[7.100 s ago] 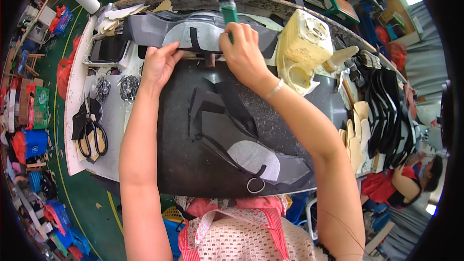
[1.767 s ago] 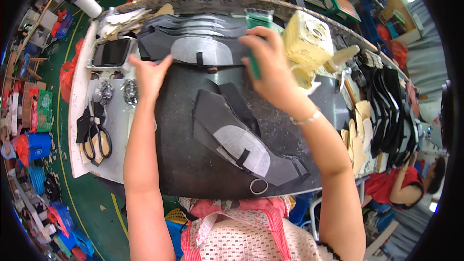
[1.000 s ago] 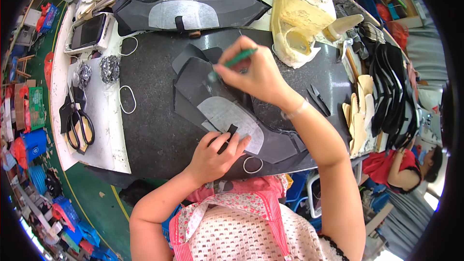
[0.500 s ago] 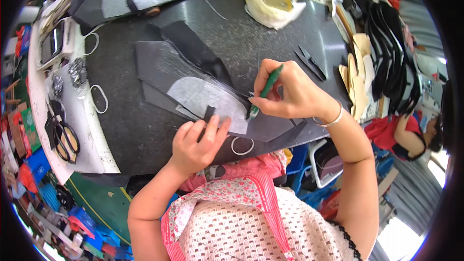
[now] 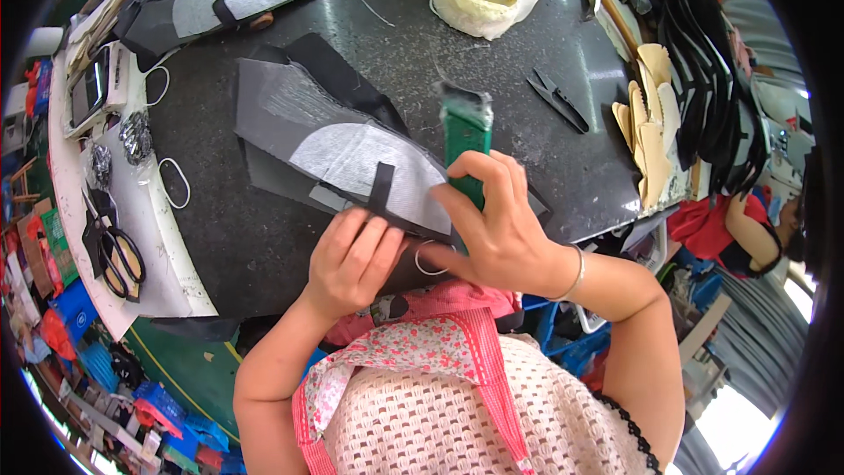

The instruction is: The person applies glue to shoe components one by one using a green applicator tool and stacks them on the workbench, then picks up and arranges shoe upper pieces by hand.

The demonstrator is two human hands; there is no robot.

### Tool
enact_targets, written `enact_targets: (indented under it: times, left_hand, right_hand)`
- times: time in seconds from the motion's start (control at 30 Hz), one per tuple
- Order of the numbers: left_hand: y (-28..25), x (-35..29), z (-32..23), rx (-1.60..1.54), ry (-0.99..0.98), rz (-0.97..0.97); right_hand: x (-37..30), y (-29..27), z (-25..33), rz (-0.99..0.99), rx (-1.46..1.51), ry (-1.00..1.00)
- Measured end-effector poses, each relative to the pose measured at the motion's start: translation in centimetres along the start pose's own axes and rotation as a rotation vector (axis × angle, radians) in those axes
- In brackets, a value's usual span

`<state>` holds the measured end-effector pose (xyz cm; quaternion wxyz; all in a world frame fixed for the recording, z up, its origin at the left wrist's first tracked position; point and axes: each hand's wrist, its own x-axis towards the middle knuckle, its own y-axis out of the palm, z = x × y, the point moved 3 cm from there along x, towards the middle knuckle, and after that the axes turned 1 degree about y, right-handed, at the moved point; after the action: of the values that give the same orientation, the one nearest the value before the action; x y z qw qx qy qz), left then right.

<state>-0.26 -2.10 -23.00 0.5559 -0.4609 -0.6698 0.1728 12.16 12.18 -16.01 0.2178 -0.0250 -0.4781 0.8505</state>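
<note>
My right hand (image 5: 514,229) grips a flat green brush (image 5: 468,130) with bristles pointing away from me. Its thumb and a finger reach toward the near right edge of a dark grey fabric piece (image 5: 272,97), slightly blurred. That piece carries a pale grey rounded patch (image 5: 347,154) and a small black tab (image 5: 381,186). At the near edge below the tab, my left hand (image 5: 356,255) has its fingertips closed on the fabric piece. More dark pieces lie partly hidden underneath and behind it. A white ring (image 5: 431,271) shows at the table edge between my hands.
A glue-crusted tub (image 5: 482,22) stands at the far side. Black thread snips (image 5: 559,102) lie to the right, beside beige cut pieces (image 5: 652,132) and stacked black pieces (image 5: 703,79). Scissors (image 5: 119,255) rest at left. Another patched stack (image 5: 237,0) lies far left.
My right hand has turned the brush from bristles down on the piece to bristles pointing away, and moved nearer me. The fabric piece has shifted slightly left and the tab shows more fully.
</note>
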Motion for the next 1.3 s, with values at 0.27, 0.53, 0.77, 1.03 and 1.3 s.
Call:
enact_targets:
  times: [0.27,0.53,0.77,1.03,1.3]
  left_hand:
    - [0.2,0.9,0.5,0.009,-0.101,0.15]
    - [-1.0,2.0,1.8,-0.267,-0.321,0.137]
    - [-4.8,2.1,6.9,-1.392,-1.146,-0.686]
    - [-5.6,6.1,22.5,-1.186,-0.945,-0.639]
    - [-7.2,3.6,22.0,0.253,-1.125,-0.429]
  right_hand:
    - [0.8,-1.7,-2.0,-0.037,-0.091,0.056]
    - [1.9,-10.5,3.3,-0.04,-0.244,0.082]
    - [5.2,-2.0,1.5,-0.139,-0.308,-0.267]
    - [18.3,4.3,-3.1,-0.442,-0.602,-0.547]
    - [17.8,3.1,-3.8,-0.233,-0.48,-0.359]
